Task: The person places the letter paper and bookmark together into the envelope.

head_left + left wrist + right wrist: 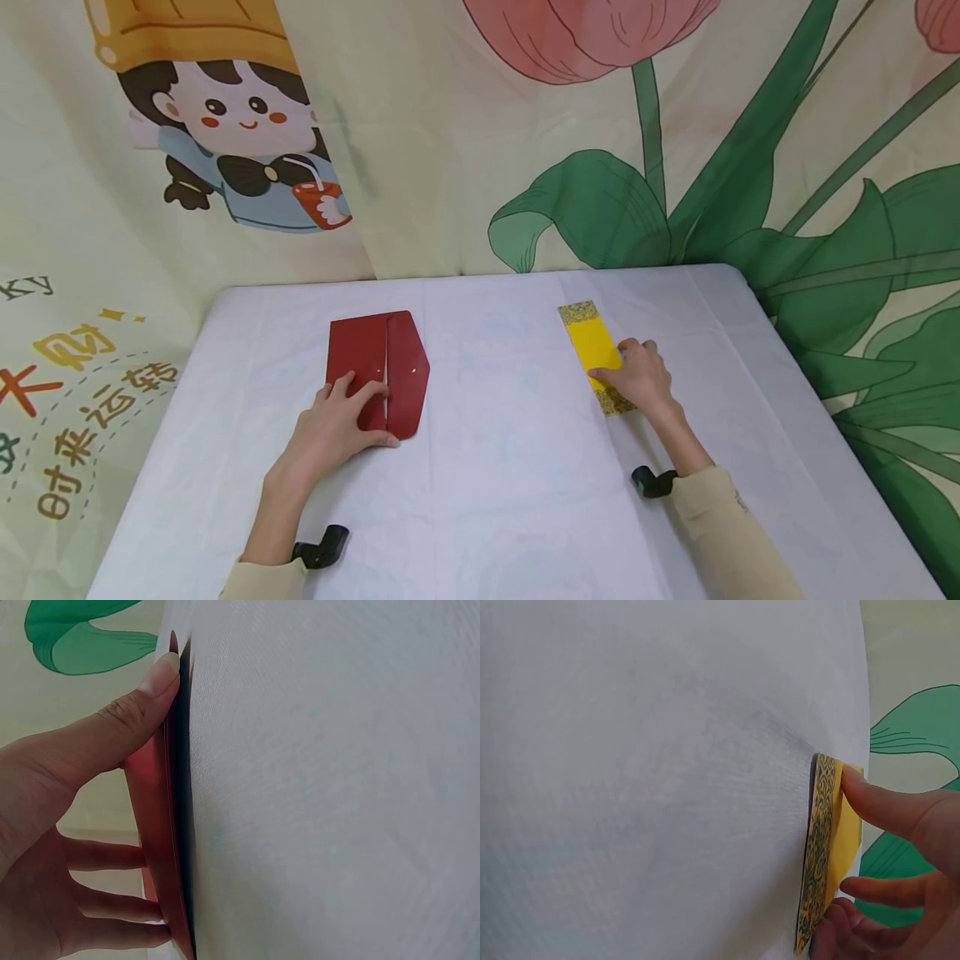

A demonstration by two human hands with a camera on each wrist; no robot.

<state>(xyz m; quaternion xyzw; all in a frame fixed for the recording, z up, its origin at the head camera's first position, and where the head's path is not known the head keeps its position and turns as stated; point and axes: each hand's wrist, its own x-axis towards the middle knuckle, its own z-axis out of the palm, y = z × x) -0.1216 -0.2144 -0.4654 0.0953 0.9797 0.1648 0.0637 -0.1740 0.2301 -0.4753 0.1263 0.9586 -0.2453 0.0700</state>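
A dark red paper envelope (pixel 356 346) lies flat on the white cloth, its pointed flap (pixel 408 375) opened out to the right. My left hand (pixel 326 433) rests on its near part with fingers spread. In the left wrist view the left thumb (pixel 139 705) lies along the envelope's edge while the other fingertips touch its face. Further right is a yellow strip of card (pixel 588 337) with gold patterned bands at both ends. My right hand (pixel 647 377) grips it near its lower end, thumb on its face and fingers curled at the right edge (pixel 851 825).
A white cloth covers the table (pixel 495 483). Behind it hangs a printed curtain (pixel 420 167) with flowers and a cartoon figure. Black camera mounts stick out at the left wrist (pixel 322 547) and right wrist (pixel 654 482).
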